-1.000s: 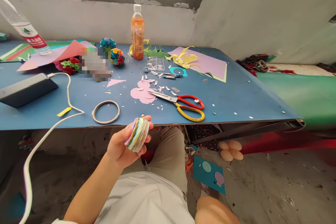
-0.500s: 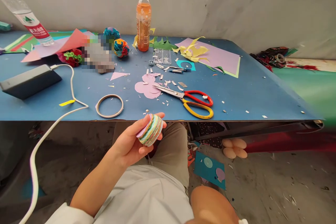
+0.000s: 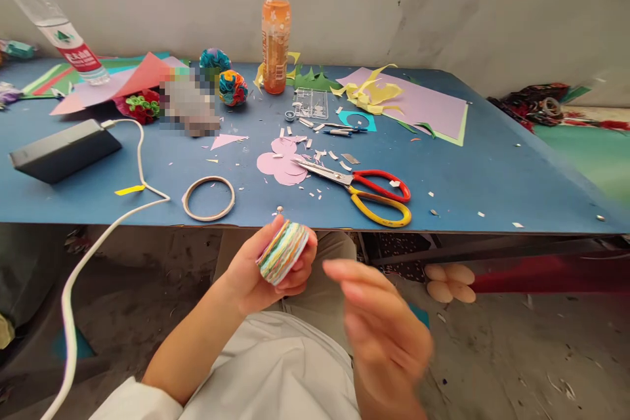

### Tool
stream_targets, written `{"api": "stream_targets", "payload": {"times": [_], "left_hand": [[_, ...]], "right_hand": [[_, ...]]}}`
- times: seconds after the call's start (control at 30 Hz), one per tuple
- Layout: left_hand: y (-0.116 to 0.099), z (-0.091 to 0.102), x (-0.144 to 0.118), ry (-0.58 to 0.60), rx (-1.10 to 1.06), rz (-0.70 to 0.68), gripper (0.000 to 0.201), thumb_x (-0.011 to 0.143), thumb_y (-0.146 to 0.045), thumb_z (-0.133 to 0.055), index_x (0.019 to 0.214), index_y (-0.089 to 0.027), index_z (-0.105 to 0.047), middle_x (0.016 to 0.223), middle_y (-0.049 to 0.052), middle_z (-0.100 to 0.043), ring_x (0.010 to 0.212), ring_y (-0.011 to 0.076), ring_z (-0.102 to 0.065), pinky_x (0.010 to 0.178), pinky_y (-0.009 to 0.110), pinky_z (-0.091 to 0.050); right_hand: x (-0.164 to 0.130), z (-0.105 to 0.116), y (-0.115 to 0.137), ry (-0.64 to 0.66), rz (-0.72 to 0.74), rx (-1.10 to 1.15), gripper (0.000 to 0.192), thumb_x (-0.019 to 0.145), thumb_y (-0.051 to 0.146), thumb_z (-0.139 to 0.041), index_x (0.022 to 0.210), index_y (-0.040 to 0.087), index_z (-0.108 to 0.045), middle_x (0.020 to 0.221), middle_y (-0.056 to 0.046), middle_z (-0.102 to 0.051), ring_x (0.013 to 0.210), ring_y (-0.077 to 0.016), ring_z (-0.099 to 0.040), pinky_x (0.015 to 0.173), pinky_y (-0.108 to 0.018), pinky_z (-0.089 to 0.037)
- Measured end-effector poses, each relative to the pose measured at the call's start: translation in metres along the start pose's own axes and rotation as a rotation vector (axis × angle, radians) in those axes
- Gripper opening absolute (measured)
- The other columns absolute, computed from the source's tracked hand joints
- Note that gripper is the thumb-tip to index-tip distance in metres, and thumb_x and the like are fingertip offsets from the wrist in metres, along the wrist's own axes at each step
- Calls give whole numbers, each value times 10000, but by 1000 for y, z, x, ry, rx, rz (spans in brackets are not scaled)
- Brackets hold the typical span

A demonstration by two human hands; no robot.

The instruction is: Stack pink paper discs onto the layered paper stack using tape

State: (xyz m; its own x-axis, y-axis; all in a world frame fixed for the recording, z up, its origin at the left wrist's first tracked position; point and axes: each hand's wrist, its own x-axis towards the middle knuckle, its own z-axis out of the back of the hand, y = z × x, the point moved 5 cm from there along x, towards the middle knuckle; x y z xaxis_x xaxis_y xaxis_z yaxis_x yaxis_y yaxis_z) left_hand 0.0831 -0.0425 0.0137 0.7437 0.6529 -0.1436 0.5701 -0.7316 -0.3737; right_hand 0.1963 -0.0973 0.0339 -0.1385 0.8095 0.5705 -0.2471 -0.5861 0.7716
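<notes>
My left hand [image 3: 251, 275] grips a thick stack of paper discs [image 3: 283, 252] by its sides, over my lap just below the table's front edge. The stack's edge shows many coloured layers, yellow, green, white and orange. To the right of it my right hand [image 3: 386, 325] is raised, smeared by motion, its fingers stretched out loosely and apart from the stack. Nothing shows in that hand. On the table beyond lie scissors [image 3: 349, 179] with one red and one yellow handle, blades pointing left onto several pink paper circles [image 3: 280, 167].
A tape ring [image 3: 186, 203] and a white cable [image 3: 142, 157] running to a dark box-shaped device [image 3: 63, 152] are on the left. An orange drink bottle [image 3: 276, 33], a water bottle [image 3: 73, 49] and coloured paper sheets [image 3: 433, 102] stand or lie farther back. Paper scraps dot the blue table [image 3: 472, 177].
My right hand has risen from the lower right toward the stack. My left hand has tilted the stack slightly. The view has shifted a little.
</notes>
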Motion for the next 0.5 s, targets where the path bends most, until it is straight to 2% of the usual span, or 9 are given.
{"api": "stream_targets", "payload": {"times": [0.07, 0.13, 0.2, 0.27, 0.37, 0.43, 0.5], "left_hand": [[1, 5, -2, -19, 57, 28, 289, 775, -427, -625, 777, -139, -605, 587, -25, -478, 384, 35, -387, 336, 122, -287], [4, 11, -3, -46, 126, 83, 275, 767, -417, -633, 814, -147, -609, 626, -13, -518, 399, 43, -420, 336, 126, -294], [3, 16, -3, -108, 213, 66, 338, 778, -486, -615, 874, -162, -618, 667, -5, -550, 432, 56, -460, 361, 142, -337], [-8, 20, -4, -213, 356, -126, 434, 771, -595, -584, 917, -189, -626, 777, 12, -601, 549, 92, -544, 464, 183, -442], [-27, 14, -13, -287, 736, -502, 571, 672, -685, -624, 1011, -226, -641, 1062, 48, -629, 912, 203, -606, 768, 291, -518], [-31, 8, -19, -268, 1032, -634, 510, 657, -534, -740, 1066, -244, -647, 1115, 56, -647, 1040, 239, -583, 901, 330, -480], [-32, 5, -25, -264, 1266, -722, 395, 714, -274, -761, 1093, -275, -649, 1092, 42, -685, 1046, 226, -606, 936, 337, -469]], "right_hand": [[16, -8, -5, -63, 48, 22, 464, 874, 292, -547, 1329, 318, -461, 1334, -58, -535, 1204, -248, -529, 971, -438, -490], [27, -14, -12, -51, 65, -50, 521, 846, 323, -603, 1344, 302, -454, 1394, -70, -479, 1291, -271, -437, 1039, -482, -418], [33, -17, -17, 3, 100, -91, 451, 841, 307, -621, 1280, 307, -519, 1306, -65, -566, 1230, -261, -504, 1076, -511, -360], [35, -15, -22, -1, 97, -32, 345, 841, 267, -627, 1181, 306, -582, 1123, -44, -669, 1056, -221, -618, 1070, -499, -371], [35, -9, -36, -151, -45, 177, 260, 828, 243, -640, 1080, 289, -603, 992, -34, -662, 935, -179, -636, 893, -374, -527], [33, -8, -43, -213, -115, 274, 264, 828, 240, -636, 1084, 292, -602, 1000, -38, -616, 948, -168, -612, 774, -288, -555], [31, -8, -45, -199, -106, 264, 308, 837, 234, -622, 1135, 311, -601, 1014, -35, -588, 944, -159, -597, 781, -273, -544]]}}
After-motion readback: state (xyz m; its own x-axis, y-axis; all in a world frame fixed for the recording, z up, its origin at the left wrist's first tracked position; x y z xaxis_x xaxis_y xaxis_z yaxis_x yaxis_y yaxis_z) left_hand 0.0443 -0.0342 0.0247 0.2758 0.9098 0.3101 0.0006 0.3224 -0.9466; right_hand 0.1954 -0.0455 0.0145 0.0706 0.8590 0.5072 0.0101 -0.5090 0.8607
